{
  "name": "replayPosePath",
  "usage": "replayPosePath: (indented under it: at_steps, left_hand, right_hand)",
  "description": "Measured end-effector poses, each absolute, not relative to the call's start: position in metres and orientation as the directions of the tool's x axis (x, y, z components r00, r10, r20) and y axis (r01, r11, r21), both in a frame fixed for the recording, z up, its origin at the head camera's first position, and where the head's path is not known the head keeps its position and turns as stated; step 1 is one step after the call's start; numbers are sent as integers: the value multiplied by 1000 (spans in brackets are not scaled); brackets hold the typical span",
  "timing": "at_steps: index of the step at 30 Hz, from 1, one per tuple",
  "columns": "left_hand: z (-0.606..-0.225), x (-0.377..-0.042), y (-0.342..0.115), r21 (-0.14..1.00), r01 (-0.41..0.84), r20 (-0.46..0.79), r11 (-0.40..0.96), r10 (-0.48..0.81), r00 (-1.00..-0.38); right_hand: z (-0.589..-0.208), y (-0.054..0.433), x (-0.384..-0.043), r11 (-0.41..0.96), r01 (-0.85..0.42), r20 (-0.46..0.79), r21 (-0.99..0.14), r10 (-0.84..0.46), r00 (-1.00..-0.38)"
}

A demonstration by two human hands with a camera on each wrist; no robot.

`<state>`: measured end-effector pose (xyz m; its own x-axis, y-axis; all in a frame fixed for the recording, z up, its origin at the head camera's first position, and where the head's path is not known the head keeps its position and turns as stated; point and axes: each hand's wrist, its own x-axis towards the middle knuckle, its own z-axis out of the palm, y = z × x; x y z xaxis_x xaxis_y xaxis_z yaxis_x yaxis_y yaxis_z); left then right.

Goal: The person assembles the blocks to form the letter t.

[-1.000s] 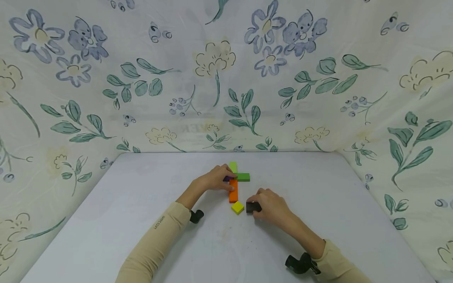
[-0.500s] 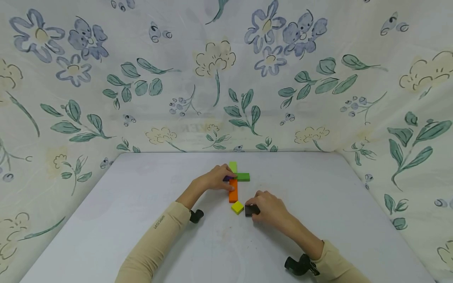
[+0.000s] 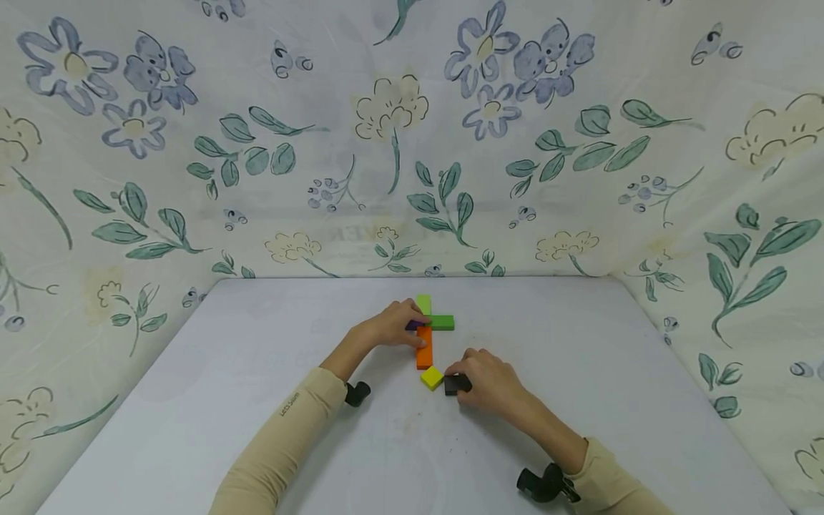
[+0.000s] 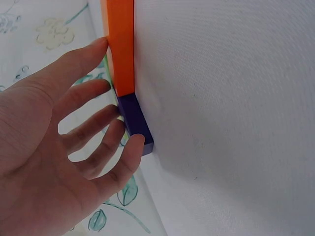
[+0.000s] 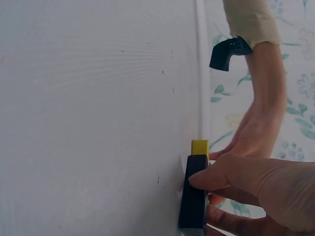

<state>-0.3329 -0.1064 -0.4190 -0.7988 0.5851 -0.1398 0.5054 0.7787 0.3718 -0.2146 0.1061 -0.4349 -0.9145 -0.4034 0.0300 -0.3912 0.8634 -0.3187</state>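
Observation:
In the head view my left hand [image 3: 394, 325] rests over an orange block [image 3: 424, 356] and a purple block [image 3: 414, 325], partly covering both. The left wrist view shows its fingers spread, the thumb at the orange block's side and other fingertips along the purple block [image 4: 133, 118]. My right hand [image 3: 492, 379] pinches a black block [image 3: 454, 385], thumb on one side, fingers on the other. The black block's left end is right at the corner of a yellow block [image 3: 432, 378], which sits turned like a diamond below the orange one.
Beyond the left fingers lie a light green block [image 3: 424, 303] and a green block [image 3: 443, 322], forming a cross shape with the orange and purple ones. All lie on a white table [image 3: 322, 443], with a floral cloth [image 3: 412, 179] hanging behind and at the sides.
My right hand has shifted the black block slightly left and toward me, closing the gap to the yellow block. The left hand stays in place.

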Motion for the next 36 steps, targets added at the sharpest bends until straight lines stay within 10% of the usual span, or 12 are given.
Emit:
replayPosePath:
  at_steps: [36]
  left_hand:
    - [-428, -331, -104, 358, 515, -144, 779, 591, -794]
  right_hand:
    - [-437, 114, -213, 856, -369, 52, -362, -377, -925]
